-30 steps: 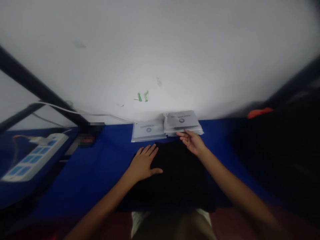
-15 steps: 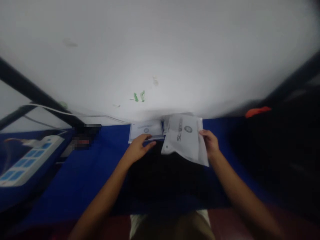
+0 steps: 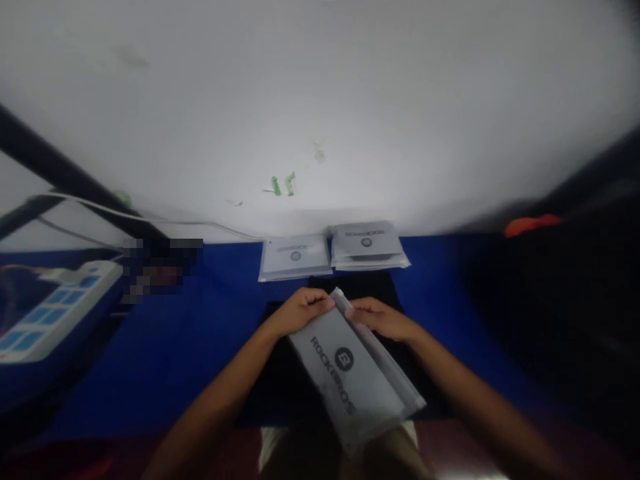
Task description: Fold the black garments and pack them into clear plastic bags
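A frosted zip bag (image 3: 327, 373) printed ROCKBROS, with a round logo, is tilted in front of me. My left hand (image 3: 303, 310) pinches its upper edge near the end of the zip strip. Close beside it, my right hand (image 3: 380, 318) grips the zip edge with thumb and fingers. Beneath the bag and my hands lies a dark cloth-like item (image 3: 280, 387), its kind unclear. Against the wall rest a flat frosted bag (image 3: 296, 259) on the left and a thicker pile of similar bags (image 3: 367, 247) on the right.
A white power strip with blue sockets (image 3: 60, 310) stands at the left with a plug in it. A white cable (image 3: 200, 222) runs along the wall. Blue cloth (image 3: 200, 347) covers the table. A large dark shape with an orange piece (image 3: 533, 225) is at the right.
The bag in my right hand has come away from the pile towards me and turned. My left hand has left the flat bag's side and now holds this bag too.
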### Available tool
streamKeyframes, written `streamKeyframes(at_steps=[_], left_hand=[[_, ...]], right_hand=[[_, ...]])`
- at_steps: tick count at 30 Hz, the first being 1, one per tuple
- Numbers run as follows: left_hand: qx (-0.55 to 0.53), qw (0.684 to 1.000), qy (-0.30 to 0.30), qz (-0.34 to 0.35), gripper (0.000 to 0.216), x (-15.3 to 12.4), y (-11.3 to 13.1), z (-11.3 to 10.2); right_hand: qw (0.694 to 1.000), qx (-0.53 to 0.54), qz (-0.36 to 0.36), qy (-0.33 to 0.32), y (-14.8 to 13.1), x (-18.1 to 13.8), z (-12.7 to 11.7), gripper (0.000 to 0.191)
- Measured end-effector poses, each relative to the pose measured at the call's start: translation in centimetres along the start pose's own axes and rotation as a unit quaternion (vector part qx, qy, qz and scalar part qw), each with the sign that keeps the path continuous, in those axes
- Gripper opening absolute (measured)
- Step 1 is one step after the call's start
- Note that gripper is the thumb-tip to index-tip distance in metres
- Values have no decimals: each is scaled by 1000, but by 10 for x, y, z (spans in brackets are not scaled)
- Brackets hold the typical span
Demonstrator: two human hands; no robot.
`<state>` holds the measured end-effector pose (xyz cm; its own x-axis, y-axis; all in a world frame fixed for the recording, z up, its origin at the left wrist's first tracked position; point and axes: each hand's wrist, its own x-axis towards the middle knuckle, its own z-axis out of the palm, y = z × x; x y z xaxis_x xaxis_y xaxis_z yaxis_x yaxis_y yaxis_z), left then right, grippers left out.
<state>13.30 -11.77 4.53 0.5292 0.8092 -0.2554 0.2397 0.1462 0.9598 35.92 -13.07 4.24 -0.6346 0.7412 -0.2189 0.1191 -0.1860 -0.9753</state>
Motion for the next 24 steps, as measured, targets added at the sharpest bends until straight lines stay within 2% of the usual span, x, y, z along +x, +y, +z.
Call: streamKeyframes(at_steps=[2,5,8,12,16,20,22,24], left_hand=[[11,1000,-17,23,43,2,-2,6],[31,998,-35,49,45,4,-3,13],[54,996,-21,64,44,4,-2,15],[86,994,31,65,42,3,1,-1],[51,991,114,40,43,-3,-1,-36],[-13,982,190,12,44,-12,-5,-70],[-29,978,208,5,44,-16,-7,-80],[-33,977,212,4,42,-17,-7,-82]], right_hand=[[997,-45,-49,47,-2,2,3,36],[983,-110,-78,127,0,6,5,41],[977,-128,-83,147,4,7,6,43],[990,-85,-46,103,4,6,6,42],[992,-92,-64,57,-2,1,2,42],[999,-7,8,-41,-9,-7,-7,39],[997,17,31,-72,-11,-10,-10,39],[997,4,26,-66,-12,-10,-13,38]])
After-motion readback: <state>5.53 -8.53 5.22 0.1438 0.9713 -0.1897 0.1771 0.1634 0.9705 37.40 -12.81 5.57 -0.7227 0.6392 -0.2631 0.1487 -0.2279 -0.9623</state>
